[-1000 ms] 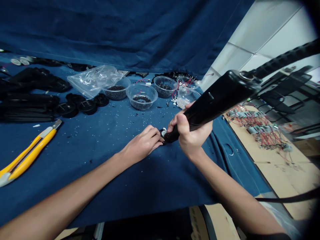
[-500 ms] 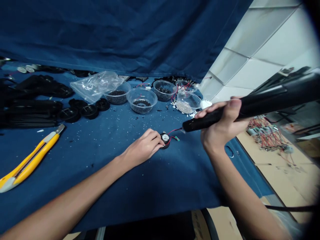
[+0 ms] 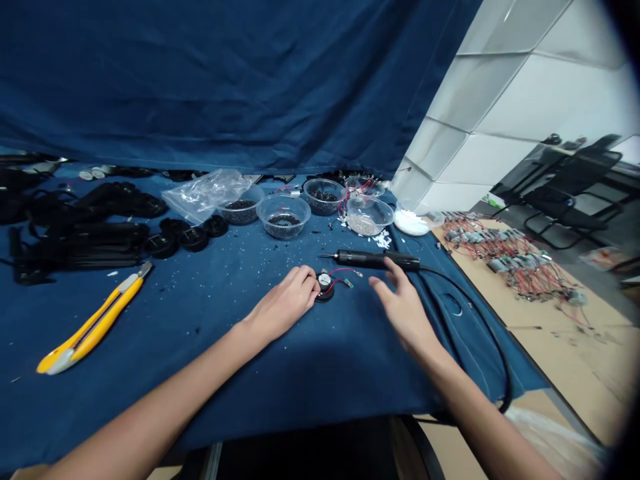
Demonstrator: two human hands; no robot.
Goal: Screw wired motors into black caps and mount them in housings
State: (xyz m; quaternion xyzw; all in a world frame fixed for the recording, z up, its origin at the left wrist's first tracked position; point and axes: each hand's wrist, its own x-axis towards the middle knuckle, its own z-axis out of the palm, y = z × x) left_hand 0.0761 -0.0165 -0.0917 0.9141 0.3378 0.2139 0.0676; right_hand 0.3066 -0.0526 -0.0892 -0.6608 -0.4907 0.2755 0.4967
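My left hand (image 3: 293, 293) is closed on the edge of a small round black part (image 3: 326, 293) with a white disc at its centre, lying on the blue cloth. Two red wires run from this part to the right, one with a small green circuit board (image 3: 349, 283) at its tip. My right hand (image 3: 403, 307) is empty, its fingers apart, just right of the wires. Beyond its fingertips a black electric screwdriver (image 3: 377, 260) lies on the cloth, bit pointing left, its cable curving off to the right.
Clear plastic bowls (image 3: 284, 217) of small screws and parts stand at the back, beside a plastic bag (image 3: 207, 195). A yellow utility knife (image 3: 95, 320) lies at left, near black parts (image 3: 107, 243). Wired motors (image 3: 520, 263) cover cardboard at right.
My right hand has put the electric screwdriver down on the cloth and let go of it, then drawn back. My left hand stays on the round part. The view has shifted slightly.
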